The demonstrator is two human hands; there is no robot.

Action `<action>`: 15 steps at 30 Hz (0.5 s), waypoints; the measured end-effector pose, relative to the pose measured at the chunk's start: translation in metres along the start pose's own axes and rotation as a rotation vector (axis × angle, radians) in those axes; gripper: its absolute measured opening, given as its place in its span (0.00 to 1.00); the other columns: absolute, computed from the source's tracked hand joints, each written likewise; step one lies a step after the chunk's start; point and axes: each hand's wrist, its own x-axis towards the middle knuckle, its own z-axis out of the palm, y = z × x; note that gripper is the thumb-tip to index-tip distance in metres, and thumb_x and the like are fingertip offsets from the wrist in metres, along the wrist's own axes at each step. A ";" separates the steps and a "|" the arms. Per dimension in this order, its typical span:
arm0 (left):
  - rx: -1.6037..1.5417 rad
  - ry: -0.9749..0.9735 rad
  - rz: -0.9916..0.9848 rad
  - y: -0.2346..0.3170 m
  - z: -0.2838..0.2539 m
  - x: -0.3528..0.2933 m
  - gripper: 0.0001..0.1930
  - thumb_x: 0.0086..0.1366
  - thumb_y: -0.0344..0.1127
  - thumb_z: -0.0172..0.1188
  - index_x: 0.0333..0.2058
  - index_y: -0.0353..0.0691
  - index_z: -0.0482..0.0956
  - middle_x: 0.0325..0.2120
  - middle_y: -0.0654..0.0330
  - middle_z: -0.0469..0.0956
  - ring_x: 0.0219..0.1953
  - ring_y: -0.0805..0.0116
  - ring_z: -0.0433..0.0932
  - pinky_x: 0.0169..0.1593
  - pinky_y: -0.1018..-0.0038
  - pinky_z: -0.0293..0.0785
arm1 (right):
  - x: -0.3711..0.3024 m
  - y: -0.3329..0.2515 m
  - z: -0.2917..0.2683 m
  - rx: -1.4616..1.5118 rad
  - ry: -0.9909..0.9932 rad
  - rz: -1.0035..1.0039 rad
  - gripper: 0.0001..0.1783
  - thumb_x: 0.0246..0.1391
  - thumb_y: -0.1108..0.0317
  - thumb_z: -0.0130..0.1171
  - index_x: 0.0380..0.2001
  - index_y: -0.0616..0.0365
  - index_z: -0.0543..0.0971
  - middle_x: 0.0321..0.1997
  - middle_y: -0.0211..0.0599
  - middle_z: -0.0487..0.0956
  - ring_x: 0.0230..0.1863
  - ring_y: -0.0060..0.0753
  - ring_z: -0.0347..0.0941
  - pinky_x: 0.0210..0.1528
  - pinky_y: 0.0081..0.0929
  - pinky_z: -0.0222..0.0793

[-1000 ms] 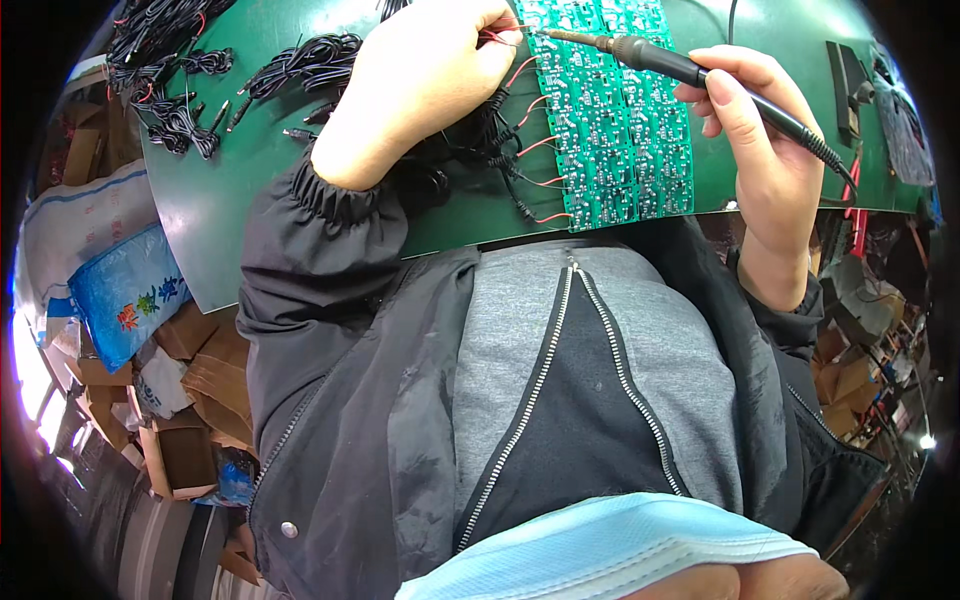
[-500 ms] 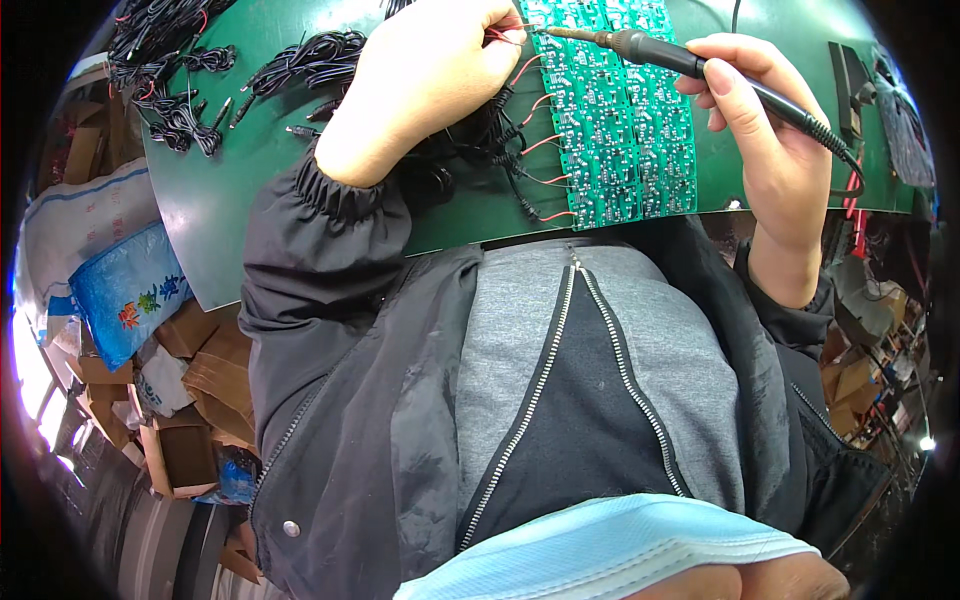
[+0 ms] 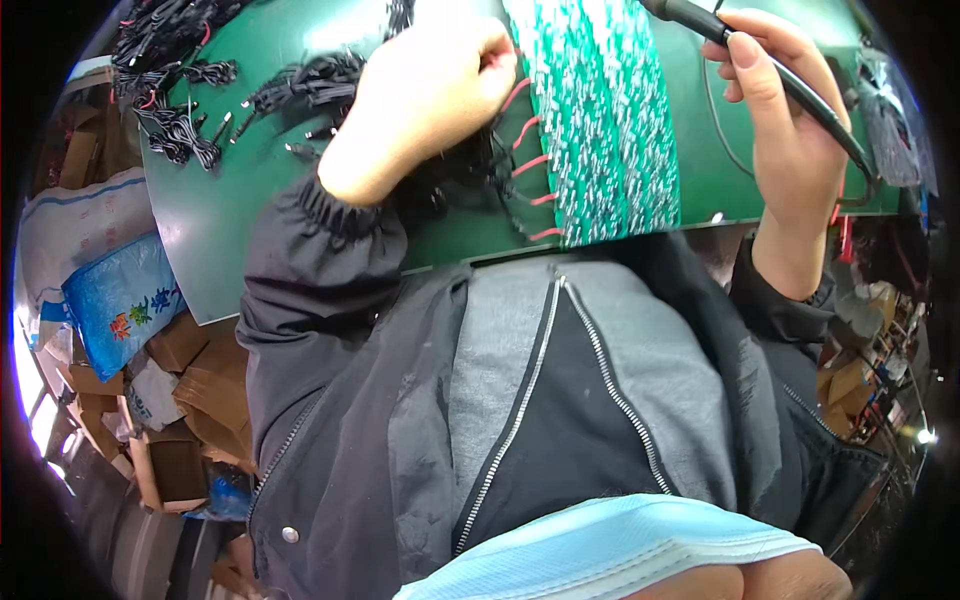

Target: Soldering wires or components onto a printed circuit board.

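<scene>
Head view, only one here. Left hand (image 3: 420,100) lies on the dark green work surface (image 3: 250,210), fingers curled together at the left edge of the long green circuit-board panel (image 3: 605,120); looks like they pinch a thin red wire lead (image 3: 515,95) against the board, but the grip itself is hidden behind the knuckles, so can't tell for sure. More red leads stick out along that same board edge, lower down. Right hand (image 3: 790,140) has its fingers clamped pen-style round the black soldering iron w/ black cord (image 3: 760,70); the tip runs out of frame at top, over the board's upper end.

Doing this well, imo: hold the lead still at the pad w/ the left hand, bring the tip in steep, touch only the joint, keep the cord trailing off to the right so it doesn't drag over the board.

Edges & room: the board's near end sits right at the surface's front edge, touching the grey-and-black zip jacket (image 3: 560,400), so no slack there. Bundles of black cables w/ plugs (image 3: 190,110) crowd the left part of the surface. Bare green between board and right hand gives room to swing. Cardboard boxes (image 3: 170,400) and a blue printed bag (image 3: 120,310) lie on the floor, left.
</scene>
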 end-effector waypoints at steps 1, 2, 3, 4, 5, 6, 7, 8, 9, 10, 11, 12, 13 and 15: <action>0.027 -0.025 -0.007 -0.004 0.005 0.001 0.08 0.65 0.38 0.63 0.37 0.41 0.84 0.32 0.54 0.84 0.37 0.52 0.83 0.43 0.64 0.78 | 0.006 0.007 -0.001 0.018 0.026 0.022 0.14 0.68 0.70 0.59 0.50 0.68 0.82 0.40 0.40 0.86 0.39 0.22 0.79 0.41 0.18 0.72; 0.020 -0.069 -0.034 -0.004 0.006 0.005 0.09 0.65 0.40 0.62 0.36 0.43 0.84 0.32 0.54 0.84 0.38 0.53 0.83 0.42 0.63 0.79 | 0.016 0.017 -0.002 0.036 0.062 0.042 0.14 0.68 0.69 0.59 0.50 0.68 0.82 0.40 0.40 0.86 0.39 0.22 0.79 0.40 0.18 0.72; -0.005 -0.054 -0.036 -0.001 0.006 0.002 0.08 0.65 0.40 0.61 0.35 0.42 0.84 0.31 0.54 0.83 0.36 0.53 0.83 0.42 0.62 0.78 | 0.026 0.025 -0.001 0.041 0.072 0.046 0.14 0.69 0.68 0.57 0.51 0.67 0.82 0.40 0.40 0.86 0.39 0.22 0.78 0.40 0.19 0.72; -0.010 -0.046 -0.032 -0.002 0.006 0.002 0.08 0.65 0.40 0.61 0.35 0.42 0.83 0.30 0.54 0.83 0.36 0.52 0.83 0.42 0.62 0.78 | 0.038 0.031 0.002 0.060 0.079 0.021 0.15 0.70 0.67 0.57 0.51 0.67 0.82 0.39 0.40 0.86 0.39 0.22 0.78 0.40 0.19 0.72; -0.020 -0.046 -0.030 -0.002 0.006 0.001 0.08 0.65 0.40 0.61 0.35 0.42 0.83 0.30 0.54 0.83 0.36 0.52 0.82 0.42 0.62 0.78 | 0.049 0.036 0.006 0.078 0.083 0.005 0.15 0.70 0.67 0.56 0.51 0.67 0.82 0.39 0.40 0.86 0.38 0.22 0.78 0.40 0.19 0.72; -0.013 -0.061 -0.053 -0.001 0.005 -0.002 0.07 0.65 0.39 0.61 0.34 0.42 0.82 0.30 0.55 0.81 0.35 0.53 0.82 0.40 0.62 0.77 | 0.061 0.037 0.015 0.080 0.077 -0.016 0.15 0.70 0.67 0.55 0.50 0.67 0.82 0.39 0.40 0.86 0.38 0.22 0.78 0.40 0.19 0.72; -0.012 -0.045 -0.051 -0.001 0.004 -0.002 0.07 0.65 0.39 0.61 0.34 0.42 0.82 0.30 0.55 0.81 0.35 0.53 0.82 0.40 0.62 0.77 | 0.068 0.027 0.022 0.150 0.058 0.120 0.11 0.63 0.78 0.59 0.49 0.62 0.80 0.39 0.30 0.80 0.39 0.15 0.74 0.36 0.14 0.71; -0.004 -0.033 -0.023 0.001 0.003 -0.003 0.07 0.65 0.38 0.61 0.33 0.42 0.82 0.29 0.55 0.81 0.35 0.53 0.82 0.40 0.62 0.77 | 0.076 0.036 0.026 0.135 0.061 0.052 0.09 0.65 0.75 0.59 0.47 0.62 0.80 0.37 0.30 0.80 0.38 0.16 0.74 0.37 0.16 0.71; 0.006 -0.025 0.005 0.003 0.001 -0.003 0.07 0.65 0.38 0.61 0.33 0.42 0.82 0.29 0.55 0.80 0.34 0.54 0.82 0.40 0.62 0.77 | 0.086 0.052 0.031 0.123 0.066 -0.013 0.07 0.67 0.72 0.59 0.45 0.62 0.81 0.35 0.30 0.81 0.37 0.17 0.73 0.39 0.18 0.70; -0.003 -0.019 0.014 0.004 0.000 -0.003 0.08 0.66 0.39 0.62 0.32 0.41 0.81 0.28 0.56 0.79 0.33 0.55 0.81 0.38 0.61 0.76 | 0.095 0.061 0.039 0.132 0.059 -0.033 0.07 0.67 0.72 0.59 0.45 0.62 0.81 0.35 0.30 0.81 0.37 0.19 0.74 0.41 0.20 0.71; -0.002 -0.013 0.010 0.003 -0.001 -0.003 0.08 0.66 0.39 0.62 0.32 0.41 0.81 0.28 0.56 0.79 0.33 0.55 0.81 0.38 0.61 0.76 | 0.104 0.065 0.046 0.140 0.052 -0.055 0.08 0.67 0.72 0.59 0.45 0.62 0.81 0.35 0.30 0.81 0.37 0.21 0.74 0.42 0.22 0.71; 0.004 0.036 0.034 0.002 0.000 -0.003 0.07 0.65 0.38 0.64 0.33 0.41 0.81 0.29 0.56 0.79 0.32 0.55 0.81 0.37 0.62 0.77 | 0.109 0.065 0.050 0.134 0.031 -0.010 0.08 0.67 0.71 0.59 0.45 0.62 0.81 0.35 0.30 0.81 0.38 0.23 0.75 0.43 0.24 0.72; 0.010 0.083 0.057 0.002 0.001 -0.003 0.07 0.65 0.37 0.65 0.33 0.41 0.80 0.29 0.56 0.80 0.32 0.55 0.81 0.36 0.64 0.77 | 0.113 0.064 0.053 0.135 0.026 -0.012 0.08 0.67 0.71 0.59 0.45 0.62 0.81 0.35 0.30 0.81 0.38 0.23 0.75 0.43 0.24 0.72; -0.035 0.129 0.067 0.002 0.000 0.000 0.07 0.64 0.36 0.66 0.33 0.41 0.80 0.29 0.57 0.80 0.32 0.55 0.82 0.35 0.65 0.77 | 0.119 0.063 0.057 0.051 0.024 -0.035 0.08 0.66 0.71 0.59 0.45 0.62 0.81 0.36 0.30 0.80 0.38 0.22 0.74 0.43 0.24 0.71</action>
